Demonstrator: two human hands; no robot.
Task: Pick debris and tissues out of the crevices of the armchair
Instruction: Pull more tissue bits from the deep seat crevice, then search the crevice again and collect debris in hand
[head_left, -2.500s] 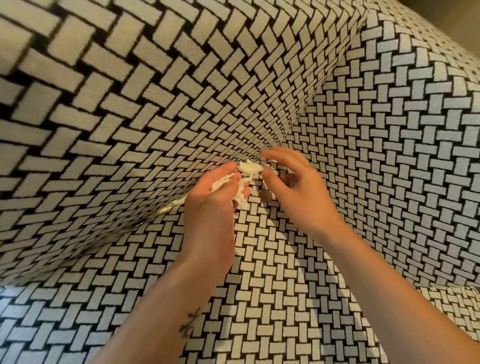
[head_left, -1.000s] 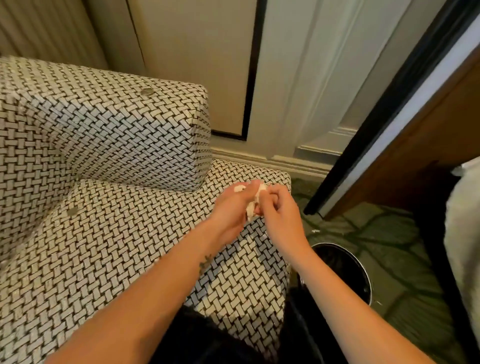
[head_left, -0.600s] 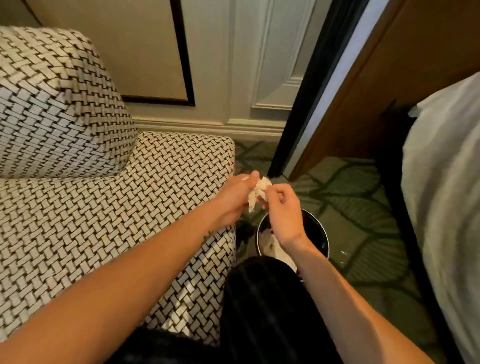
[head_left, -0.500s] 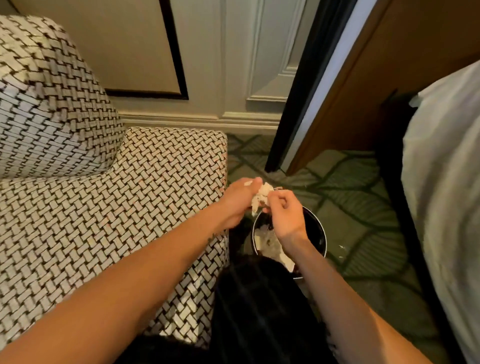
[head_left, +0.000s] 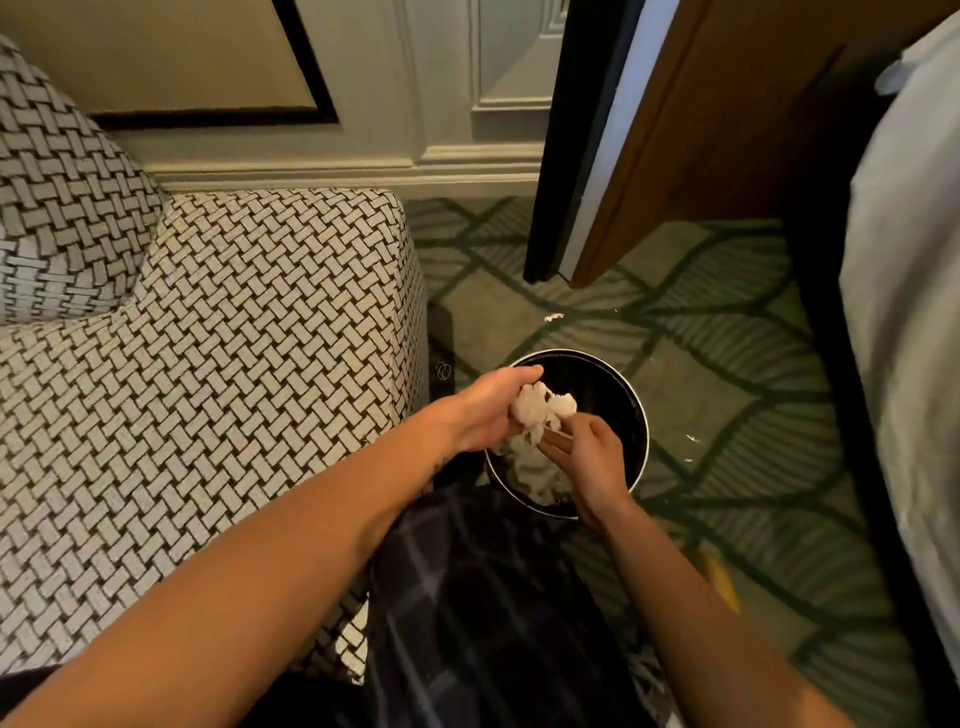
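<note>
A crumpled white tissue wad (head_left: 543, 410) hangs over the mouth of a round black bin (head_left: 631, 400) on the floor. My left hand (head_left: 485, 410) grips the wad from the left, fingers curled round it. My right hand (head_left: 589, 457) pinches its lower right edge from below. More white tissue (head_left: 530, 473) lies inside the bin under my hands. The armchair (head_left: 234, 364), in black-and-white woven fabric, fills the left side, with its seat corner just left of the bin.
Small white scraps (head_left: 553, 316) lie on the green leaf-patterned carpet (head_left: 727, 374) around the bin. A dark door edge (head_left: 576, 156) and a wooden panel (head_left: 701, 130) stand behind it. White bedding (head_left: 909, 260) hangs at the right. My dark trousers (head_left: 483, 597) are below.
The view swung from the chair's crevice to the floor. Both hands carried the tissue wad rightward off the seat and lowered it over the bin.
</note>
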